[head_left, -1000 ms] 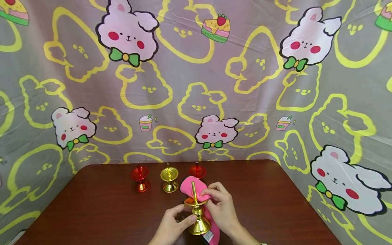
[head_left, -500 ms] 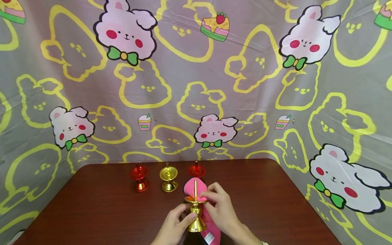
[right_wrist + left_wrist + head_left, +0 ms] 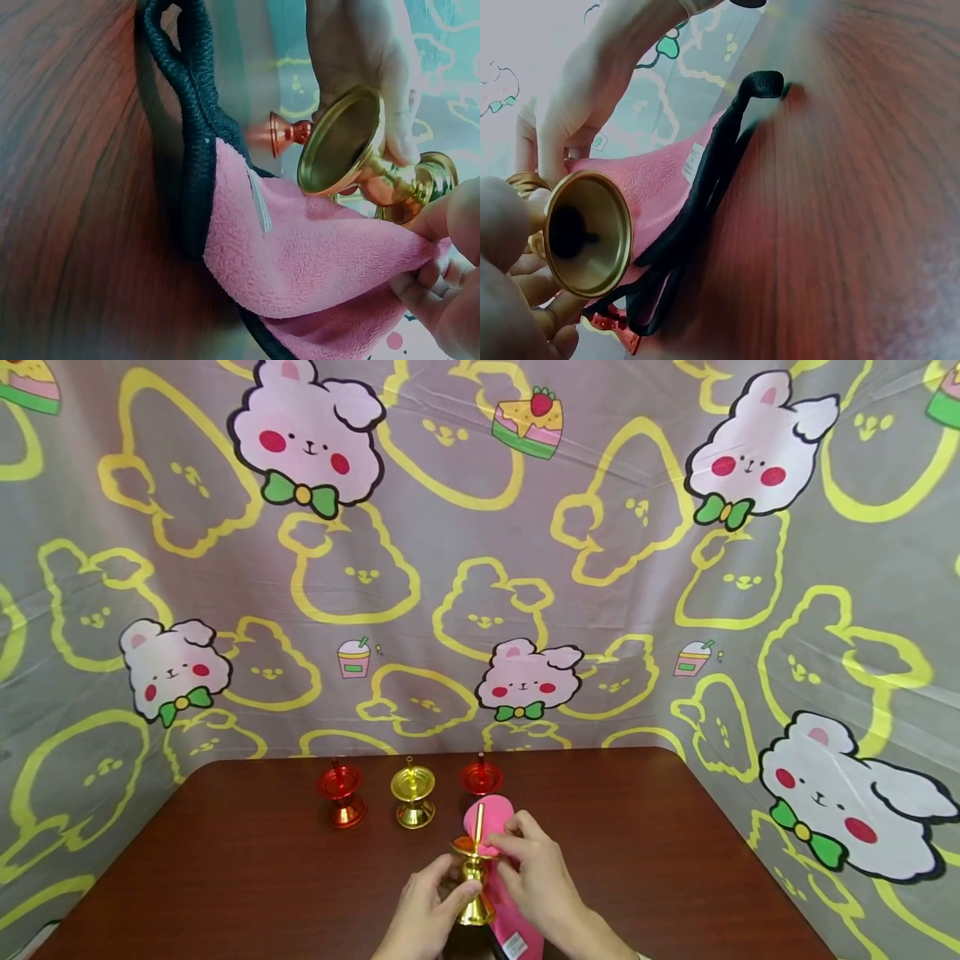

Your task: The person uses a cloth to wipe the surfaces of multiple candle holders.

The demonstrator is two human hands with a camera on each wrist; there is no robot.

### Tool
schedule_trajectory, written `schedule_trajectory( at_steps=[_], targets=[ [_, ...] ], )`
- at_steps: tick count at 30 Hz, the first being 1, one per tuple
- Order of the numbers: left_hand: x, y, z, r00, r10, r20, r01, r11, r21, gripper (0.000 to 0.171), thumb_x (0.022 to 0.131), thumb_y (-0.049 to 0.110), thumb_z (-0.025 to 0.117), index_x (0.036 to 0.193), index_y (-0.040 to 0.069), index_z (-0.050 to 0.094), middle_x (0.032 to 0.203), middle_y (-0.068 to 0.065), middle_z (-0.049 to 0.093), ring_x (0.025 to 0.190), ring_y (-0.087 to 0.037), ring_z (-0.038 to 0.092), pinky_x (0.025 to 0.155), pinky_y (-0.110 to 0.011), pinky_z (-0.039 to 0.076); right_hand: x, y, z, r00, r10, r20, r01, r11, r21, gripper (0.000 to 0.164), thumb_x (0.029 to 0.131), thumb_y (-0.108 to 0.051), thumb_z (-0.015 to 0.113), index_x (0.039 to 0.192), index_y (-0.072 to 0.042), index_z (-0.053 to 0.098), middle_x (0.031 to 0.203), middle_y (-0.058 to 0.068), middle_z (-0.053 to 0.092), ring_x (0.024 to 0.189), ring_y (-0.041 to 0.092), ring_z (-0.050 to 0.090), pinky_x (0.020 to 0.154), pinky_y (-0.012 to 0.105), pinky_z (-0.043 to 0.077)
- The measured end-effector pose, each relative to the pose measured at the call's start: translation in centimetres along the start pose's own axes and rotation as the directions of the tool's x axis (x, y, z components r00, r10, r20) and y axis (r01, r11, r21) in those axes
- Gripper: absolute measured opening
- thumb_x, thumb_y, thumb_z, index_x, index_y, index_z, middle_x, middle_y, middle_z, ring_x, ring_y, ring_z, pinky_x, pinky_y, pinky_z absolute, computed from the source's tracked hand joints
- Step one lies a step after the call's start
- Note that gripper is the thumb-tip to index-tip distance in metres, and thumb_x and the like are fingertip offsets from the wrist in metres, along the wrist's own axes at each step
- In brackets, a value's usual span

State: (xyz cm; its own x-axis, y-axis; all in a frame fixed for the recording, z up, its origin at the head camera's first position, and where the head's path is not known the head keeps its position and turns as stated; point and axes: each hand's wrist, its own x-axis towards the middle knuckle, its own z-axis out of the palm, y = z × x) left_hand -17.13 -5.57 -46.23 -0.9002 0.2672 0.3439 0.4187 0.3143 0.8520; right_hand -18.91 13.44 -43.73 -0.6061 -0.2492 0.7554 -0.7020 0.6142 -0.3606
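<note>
My left hand point(image 3: 429, 902) grips the stem of a shiny gold candle holder point(image 3: 477, 907), which has a shallow dish and a thin upright tube on top. Its hollow foot point(image 3: 604, 259) faces the camera in the left wrist view. My right hand point(image 3: 538, 875) pinches a pink fleecy cloth point(image 3: 300, 240) at the dish's rim, on the right side of the holder. The cloth hangs down behind the holder to the tabletop, with a white label point(image 3: 515, 945) near its lower end. Black trim point(image 3: 199, 165) with a loop runs along the cloth's edge.
Across the back of the brown wooden table point(image 3: 247, 860) stand a red candle holder point(image 3: 347, 812), a gold one point(image 3: 415, 815) and another red one point(image 3: 482, 778), partly behind the cloth. A grey curtain point(image 3: 450, 610) printed with rabbits surrounds the table.
The gold holder has shifted slightly left and now leans a little. The cloth's upper part has slid right along the dish with my right hand. Both hands keep their hold.
</note>
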Motion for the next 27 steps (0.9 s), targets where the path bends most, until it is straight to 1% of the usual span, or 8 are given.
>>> schedule_trajectory(
  at_steps=[5,8,10,14,18,21,24,27],
  targets=[
    [0.2,0.2,0.1,0.998,0.011,-0.056,-0.008,0.999,0.045,0.023,0.09,0.03,0.074,0.105,0.013,0.07,0.083,0.01,0.066,0.071,-0.003,0.061,0.068,-0.025,0.046,0.1,-0.4,0.0,1.0,0.011,0.003,-0.011,1.0,-0.014,0.039,0.063,0.014,0.081,0.09,-0.015,0.079,0.09,-0.009,0.049,0.072,0.003,0.052,0.062,0.012,0.044],
    [0.4,0.3,0.3,0.996,0.01,-0.088,-0.004,0.998,0.07,0.022,0.087,0.03,0.078,0.099,0.014,0.069,0.08,0.011,0.064,0.069,-0.003,0.059,0.061,-0.024,0.048,0.1,-0.7,0.0,0.999,0.035,0.005,-0.035,0.999,-0.022,0.041,0.063,0.015,0.081,0.09,-0.015,0.079,0.09,-0.01,0.048,0.071,0.004,0.052,0.06,0.013,0.043],
    [0.4,0.4,0.4,0.993,-0.002,-0.119,0.018,0.991,0.13,0.024,0.084,0.033,0.081,0.095,0.018,0.067,0.078,0.014,0.061,0.07,-0.002,0.055,0.066,-0.024,0.044,0.1,-0.9,0.0,0.998,0.06,0.009,-0.06,0.998,-0.027,0.041,0.063,0.015,0.081,0.09,-0.016,0.079,0.09,-0.011,0.047,0.07,0.004,0.051,0.059,0.014,0.043],
    [0.6,0.4,0.7,0.984,0.022,-0.175,0.033,0.952,0.303,0.031,0.079,0.039,0.084,0.089,0.024,0.06,0.073,0.017,0.053,0.069,-0.002,0.046,0.071,-0.031,0.034,0.0,-1.5,0.0,0.993,0.114,0.035,-0.112,0.993,-0.045,0.039,0.067,0.014,0.079,0.092,-0.016,0.079,0.09,-0.01,0.045,0.069,0.005,0.05,0.057,0.016,0.042],
    [0.6,0.2,0.7,0.974,0.091,-0.205,-0.003,0.92,0.392,0.033,0.074,0.036,0.087,0.087,0.025,0.059,0.069,0.019,0.053,0.067,-0.003,0.047,0.071,-0.033,0.032,0.1,-1.9,-0.6,0.98,0.14,0.143,-0.133,0.99,-0.057,0.031,0.074,0.007,0.078,0.098,-0.013,0.078,0.092,-0.007,0.044,0.066,0.004,0.046,0.056,0.017,0.042],
    [0.6,-0.1,0.3,0.976,0.088,-0.201,-0.012,0.936,0.352,0.031,0.073,0.036,0.088,0.085,0.025,0.062,0.071,0.02,0.055,0.071,-0.004,0.05,0.071,-0.032,0.034,0.7,-1.7,-1.9,0.941,0.129,0.313,-0.142,0.99,0.02,0.033,0.078,0.004,0.074,0.108,-0.01,0.076,0.092,-0.006,0.044,0.065,0.002,0.044,0.056,0.018,0.042],
    [0.7,-0.4,-0.3,0.986,0.047,-0.162,-0.009,0.973,0.231,0.029,0.074,0.034,0.088,0.085,0.022,0.064,0.073,0.016,0.057,0.071,-0.004,0.052,0.069,-0.027,0.04,1.7,-0.9,-3.6,0.87,0.071,0.488,-0.161,0.976,0.145,0.046,0.077,0.008,0.069,0.118,-0.012,0.074,0.09,-0.006,0.045,0.069,0.004,0.046,0.058,0.018,0.043],
    [0.7,-0.5,-0.8,0.995,0.005,-0.098,0.004,0.995,0.099,0.028,0.075,0.029,0.088,0.087,0.016,0.066,0.076,0.01,0.061,0.071,-0.005,0.055,0.064,-0.024,0.047,2.5,0.1,-4.8,0.821,-0.027,0.57,-0.144,0.957,0.252,0.052,0.078,0.012,0.07,0.123,-0.015,0.072,0.087,-0.004,0.049,0.077,0.009,0.049,0.062,0.02,0.047]
  ],
)
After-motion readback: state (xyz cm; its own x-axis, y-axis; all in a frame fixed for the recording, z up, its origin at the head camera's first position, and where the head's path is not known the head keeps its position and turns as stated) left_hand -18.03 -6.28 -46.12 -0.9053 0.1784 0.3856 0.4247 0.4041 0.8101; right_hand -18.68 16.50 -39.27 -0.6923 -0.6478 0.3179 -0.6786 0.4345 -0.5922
